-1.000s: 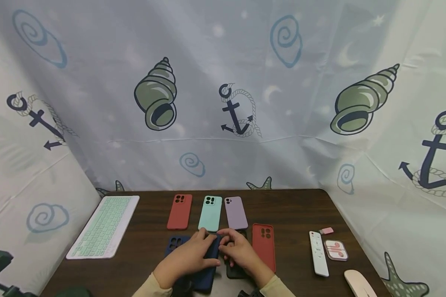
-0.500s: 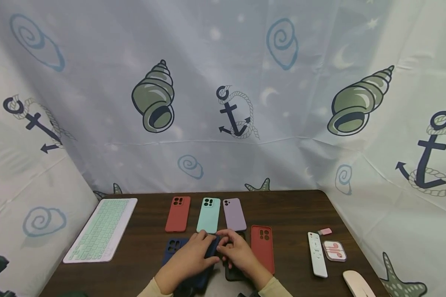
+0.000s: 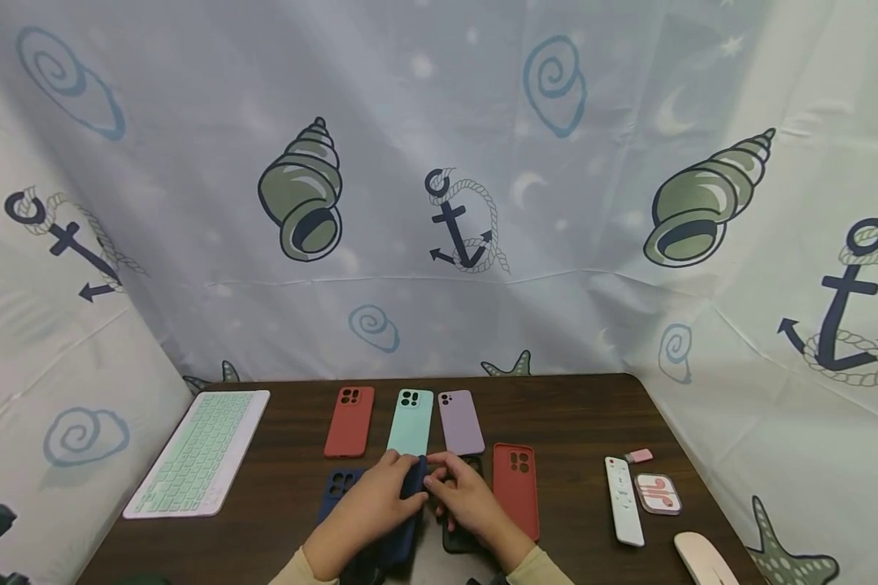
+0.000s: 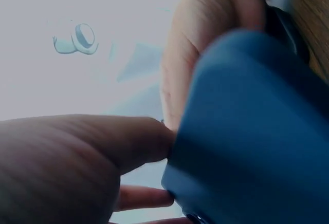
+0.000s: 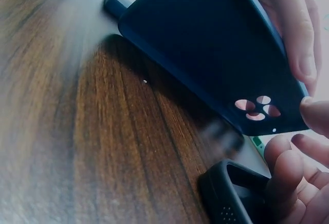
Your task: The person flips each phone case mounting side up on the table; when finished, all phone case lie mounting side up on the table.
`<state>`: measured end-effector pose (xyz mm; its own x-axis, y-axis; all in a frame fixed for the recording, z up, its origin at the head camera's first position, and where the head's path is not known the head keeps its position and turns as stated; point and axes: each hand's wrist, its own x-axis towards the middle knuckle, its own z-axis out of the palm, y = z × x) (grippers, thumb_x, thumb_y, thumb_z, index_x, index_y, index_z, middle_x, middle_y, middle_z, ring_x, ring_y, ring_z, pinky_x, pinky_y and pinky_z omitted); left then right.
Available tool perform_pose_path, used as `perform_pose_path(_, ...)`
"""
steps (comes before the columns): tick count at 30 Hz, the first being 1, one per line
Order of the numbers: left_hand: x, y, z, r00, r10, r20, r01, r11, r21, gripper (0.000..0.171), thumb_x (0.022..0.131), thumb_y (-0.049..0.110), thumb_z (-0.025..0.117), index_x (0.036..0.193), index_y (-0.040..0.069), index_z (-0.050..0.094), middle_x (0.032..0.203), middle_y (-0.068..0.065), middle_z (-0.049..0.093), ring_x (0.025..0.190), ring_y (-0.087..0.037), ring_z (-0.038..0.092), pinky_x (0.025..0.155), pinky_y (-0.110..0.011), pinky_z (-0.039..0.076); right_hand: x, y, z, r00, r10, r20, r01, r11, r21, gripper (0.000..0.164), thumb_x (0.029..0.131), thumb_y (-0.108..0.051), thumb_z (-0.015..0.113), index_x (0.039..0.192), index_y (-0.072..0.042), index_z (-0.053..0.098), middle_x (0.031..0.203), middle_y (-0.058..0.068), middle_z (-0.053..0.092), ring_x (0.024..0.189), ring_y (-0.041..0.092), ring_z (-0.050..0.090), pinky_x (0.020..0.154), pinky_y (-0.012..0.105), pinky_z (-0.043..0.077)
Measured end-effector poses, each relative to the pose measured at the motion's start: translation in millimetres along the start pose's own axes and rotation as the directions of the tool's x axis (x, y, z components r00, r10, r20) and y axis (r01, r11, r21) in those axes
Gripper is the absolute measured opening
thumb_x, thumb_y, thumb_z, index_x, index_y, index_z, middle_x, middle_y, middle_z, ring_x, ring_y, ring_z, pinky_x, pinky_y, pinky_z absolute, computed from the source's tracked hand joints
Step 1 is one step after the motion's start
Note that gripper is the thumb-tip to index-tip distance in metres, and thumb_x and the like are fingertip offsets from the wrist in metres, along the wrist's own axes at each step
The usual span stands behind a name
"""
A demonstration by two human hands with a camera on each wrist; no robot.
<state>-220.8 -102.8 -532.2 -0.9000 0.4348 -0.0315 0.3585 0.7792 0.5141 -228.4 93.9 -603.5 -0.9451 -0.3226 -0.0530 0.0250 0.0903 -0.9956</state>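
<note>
In the head view, my left hand (image 3: 371, 504) grips a dark blue phone case (image 3: 408, 530) and holds it tilted up on its side. The left wrist view shows my thumb and fingers along the edge of this case (image 4: 252, 126). Fingertips of my right hand (image 3: 468, 497) pinch the corner beside the camera holes, seen in the right wrist view on the case (image 5: 205, 44). A second blue phone case (image 3: 336, 486) lies partly hidden under my left forearm and hand. Below my right hand lies a black phone case (image 3: 459, 543), mostly covered.
Behind my hands lie red (image 3: 349, 422), mint (image 3: 411, 422) and purple (image 3: 462, 422) phone cases. Another red case (image 3: 515, 491) is right of my right hand. A keyboard (image 3: 197, 455) lies left; a remote (image 3: 624, 501), earphone box (image 3: 658, 494) and mouse (image 3: 705, 559) lie right.
The held blue case has tipped up more steeply, with its top edge now standing between my hands. My hands have shifted slightly, and the head view has moved a little.
</note>
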Motion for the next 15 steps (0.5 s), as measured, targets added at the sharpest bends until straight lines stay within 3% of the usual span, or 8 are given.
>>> perform_pose_path(6,2.2,3.4,-3.8,0.999,-0.037,-0.003,0.037,0.997,-0.074,0.058,0.091,0.036,0.073,0.139,0.006,0.057,0.12,-0.011,0.062,0.095,-0.017,0.061,0.077,-0.042,0.052,0,-1,0,1.0,-0.002,0.004,0.002,0.999,-0.043,0.036,0.098,-0.028,0.068,0.133,-0.019,0.062,0.105,0.007,0.065,0.059,0.013,0.059,0.039,0.026,0.046)
perform_pose_path(12,2.4,1.6,-7.7,0.995,-0.1,-0.028,0.097,0.99,-0.105,0.056,0.091,0.031,0.075,0.137,0.005,0.058,0.125,-0.015,0.066,0.104,-0.024,0.067,0.083,-0.048,0.055,-1,-2,0,0.999,-0.034,0.014,0.035,0.993,-0.111,0.034,0.099,-0.025,0.066,0.132,-0.016,0.064,0.1,0.008,0.065,0.047,0.008,0.048,0.038,0.026,0.045)
perform_pose_path(15,0.8,1.5,-12.1,0.991,-0.133,-0.002,0.131,0.978,-0.163,0.055,0.092,0.025,0.074,0.139,0.004,0.056,0.119,-0.014,0.069,0.094,-0.023,0.071,0.075,-0.045,0.057,-2,-2,1,0.999,-0.042,0.01,0.043,0.99,-0.136,0.035,0.099,-0.022,0.066,0.133,-0.013,0.065,0.103,0.007,0.064,0.045,0.006,0.045,0.037,0.026,0.044)
